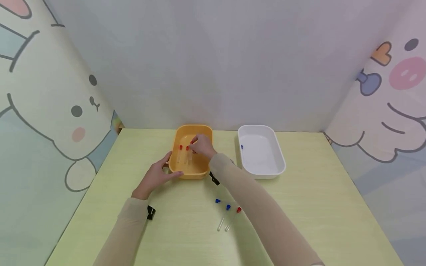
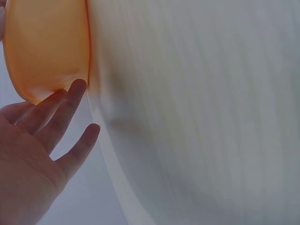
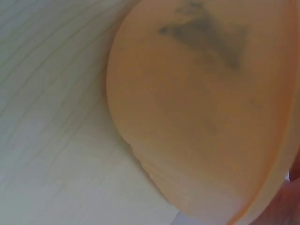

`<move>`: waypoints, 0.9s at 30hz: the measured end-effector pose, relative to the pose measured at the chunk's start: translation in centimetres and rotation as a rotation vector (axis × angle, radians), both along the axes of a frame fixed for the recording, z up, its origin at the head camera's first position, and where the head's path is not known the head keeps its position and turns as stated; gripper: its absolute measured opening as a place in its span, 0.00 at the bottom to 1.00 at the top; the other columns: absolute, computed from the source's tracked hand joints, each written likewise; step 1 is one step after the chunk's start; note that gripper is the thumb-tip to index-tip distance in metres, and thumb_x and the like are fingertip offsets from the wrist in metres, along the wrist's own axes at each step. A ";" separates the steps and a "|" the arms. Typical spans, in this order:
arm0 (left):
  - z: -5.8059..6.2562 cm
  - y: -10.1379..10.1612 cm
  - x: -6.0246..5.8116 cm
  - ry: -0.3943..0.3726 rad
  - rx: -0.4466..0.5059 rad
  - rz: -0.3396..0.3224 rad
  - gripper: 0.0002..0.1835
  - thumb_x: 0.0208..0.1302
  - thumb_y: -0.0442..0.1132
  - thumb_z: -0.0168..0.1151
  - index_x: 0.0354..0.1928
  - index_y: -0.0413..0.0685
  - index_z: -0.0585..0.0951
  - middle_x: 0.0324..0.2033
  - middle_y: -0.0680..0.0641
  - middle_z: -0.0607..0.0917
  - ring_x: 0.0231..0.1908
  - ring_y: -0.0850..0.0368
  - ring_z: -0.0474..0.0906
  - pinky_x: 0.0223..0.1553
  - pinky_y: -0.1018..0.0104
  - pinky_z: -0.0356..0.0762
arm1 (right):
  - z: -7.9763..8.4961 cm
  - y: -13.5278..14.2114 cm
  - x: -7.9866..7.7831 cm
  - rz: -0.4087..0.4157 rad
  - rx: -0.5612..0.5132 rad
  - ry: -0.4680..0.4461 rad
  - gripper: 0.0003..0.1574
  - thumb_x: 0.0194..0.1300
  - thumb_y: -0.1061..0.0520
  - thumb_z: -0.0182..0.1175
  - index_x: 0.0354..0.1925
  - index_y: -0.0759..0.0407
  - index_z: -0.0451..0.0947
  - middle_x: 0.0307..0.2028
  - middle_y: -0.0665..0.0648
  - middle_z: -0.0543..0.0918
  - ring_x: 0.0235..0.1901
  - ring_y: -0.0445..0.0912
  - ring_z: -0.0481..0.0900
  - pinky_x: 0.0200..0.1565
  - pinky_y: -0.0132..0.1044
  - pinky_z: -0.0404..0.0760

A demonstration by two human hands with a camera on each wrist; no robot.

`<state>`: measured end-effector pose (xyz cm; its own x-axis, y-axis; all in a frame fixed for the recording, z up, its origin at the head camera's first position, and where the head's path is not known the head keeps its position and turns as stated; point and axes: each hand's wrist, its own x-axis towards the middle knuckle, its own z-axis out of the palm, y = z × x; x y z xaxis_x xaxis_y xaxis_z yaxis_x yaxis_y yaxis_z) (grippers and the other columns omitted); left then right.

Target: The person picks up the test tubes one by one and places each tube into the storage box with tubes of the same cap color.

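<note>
My left hand [image 1: 155,176] rests against the left side of the orange tray [image 1: 188,173], thumb at its front rim and fingers spread. In the left wrist view its fingers [image 2: 61,119] lie nearly straight along the tray's side. Over the tray, my right hand [image 1: 203,146] pinches a clear test tube [image 1: 190,159] near its red cap. To the left of it in the tray lie two more red-capped tubes, the outer tube [image 1: 178,157] and the inner tube [image 1: 185,158]. The right wrist view is mostly filled by the tray's outer wall [image 3: 197,122].
Right of the orange tray stands a white tray [image 1: 263,155], with a blue cap [image 1: 242,147] at its left wall. On the table front lie a blue cap [image 1: 217,201], a blue-capped tube [image 1: 223,220] and a red-capped tube [image 1: 233,220], near my right sleeve. A wall [image 1: 213,66] rises behind.
</note>
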<state>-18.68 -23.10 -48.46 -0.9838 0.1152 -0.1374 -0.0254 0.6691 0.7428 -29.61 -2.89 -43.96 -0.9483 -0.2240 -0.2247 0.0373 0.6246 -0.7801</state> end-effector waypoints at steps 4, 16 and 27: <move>0.1 0.1 0.0 0.003 -0.005 0.000 0.62 0.54 0.68 0.74 0.83 0.58 0.50 0.75 0.43 0.70 0.65 0.43 0.74 0.64 0.43 0.77 | -0.3 -0.1 -0.2 -0.029 -0.003 -0.047 0.16 0.70 0.56 0.67 0.52 0.62 0.80 0.36 0.56 0.84 0.29 0.44 0.82 0.32 0.29 0.81; 0.1 0.1 0.2 0.013 0.002 -0.008 0.65 0.50 0.73 0.72 0.83 0.57 0.50 0.74 0.42 0.71 0.65 0.43 0.75 0.65 0.43 0.76 | -1.5 -0.5 -0.3 -0.005 0.100 -0.029 0.12 0.69 0.56 0.67 0.46 0.62 0.80 0.34 0.57 0.84 0.29 0.44 0.79 0.33 0.30 0.78; 0.0 0.1 0.2 0.027 0.010 -0.003 0.64 0.52 0.70 0.73 0.83 0.57 0.50 0.74 0.44 0.71 0.65 0.44 0.75 0.66 0.42 0.75 | -2.5 -1.0 -1.0 0.008 0.230 -0.036 0.10 0.71 0.57 0.65 0.47 0.62 0.81 0.39 0.56 0.84 0.36 0.47 0.80 0.37 0.34 0.81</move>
